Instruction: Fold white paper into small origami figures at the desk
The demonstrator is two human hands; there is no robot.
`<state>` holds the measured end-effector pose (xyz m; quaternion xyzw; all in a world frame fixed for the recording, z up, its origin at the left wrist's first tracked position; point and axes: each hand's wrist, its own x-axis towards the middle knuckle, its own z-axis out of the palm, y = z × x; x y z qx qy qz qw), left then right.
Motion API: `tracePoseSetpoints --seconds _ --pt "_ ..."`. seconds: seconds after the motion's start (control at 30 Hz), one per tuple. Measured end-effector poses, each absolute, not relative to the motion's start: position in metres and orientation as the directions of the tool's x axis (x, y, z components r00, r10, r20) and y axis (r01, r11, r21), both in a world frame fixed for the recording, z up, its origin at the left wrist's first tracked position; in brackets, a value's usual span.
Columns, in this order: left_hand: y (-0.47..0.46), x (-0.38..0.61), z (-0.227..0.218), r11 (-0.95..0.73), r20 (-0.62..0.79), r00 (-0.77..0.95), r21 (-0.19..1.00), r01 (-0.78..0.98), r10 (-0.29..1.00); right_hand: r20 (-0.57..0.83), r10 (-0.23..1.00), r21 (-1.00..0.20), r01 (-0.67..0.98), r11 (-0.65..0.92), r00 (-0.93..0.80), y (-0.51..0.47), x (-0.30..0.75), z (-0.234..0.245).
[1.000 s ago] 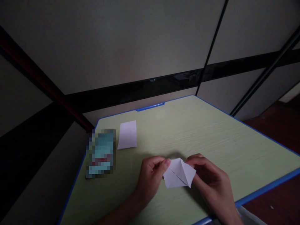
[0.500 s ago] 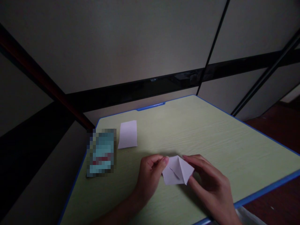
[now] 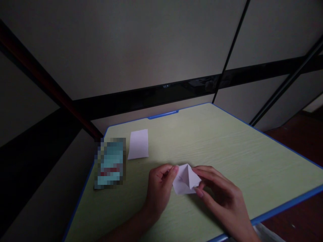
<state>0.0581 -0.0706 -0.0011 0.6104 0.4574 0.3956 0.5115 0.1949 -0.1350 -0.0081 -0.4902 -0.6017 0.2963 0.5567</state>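
Note:
A small white folded paper (image 3: 185, 179) lies on the pale green desk (image 3: 227, 148) near its front edge. My left hand (image 3: 158, 188) pinches the paper's left corner between thumb and fingers. My right hand (image 3: 219, 196) grips the paper's right side, its fingers curled over the fold and covering that part. The paper shows a peaked top and a diagonal crease.
A flat white sheet (image 3: 138, 144) lies further back on the left. Next to it, at the desk's left edge, sits a blurred teal object (image 3: 111, 163). The desk has a blue rim (image 3: 282, 208); grey wall panels with dark strips stand behind it.
My right hand has folded the paper's right flap inward, so the paper looks narrower. Both hands and the paper have shifted slightly left and away from me.

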Motion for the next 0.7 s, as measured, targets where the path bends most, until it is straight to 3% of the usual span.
tracePoseSetpoints --seconds 0.2,0.37,0.7 --pt "-0.0711 0.0582 -0.0027 -0.119 0.079 0.251 0.982 0.15 0.965 0.366 0.931 -0.901 0.255 0.35 0.016 -0.1354 0.1951 -0.0085" --pt "-0.0725 0.0603 -0.004 -0.085 0.053 0.283 0.991 0.1 0.958 0.326 0.945 -0.921 0.223 0.32 -0.011 -0.1338 0.1937 -0.0068" --pt "-0.0743 0.0638 -0.0036 0.036 -0.064 0.396 0.996 0.076 0.916 0.133 0.981 -0.989 -0.052 0.141 0.141 -0.1298 0.2006 -0.0093"
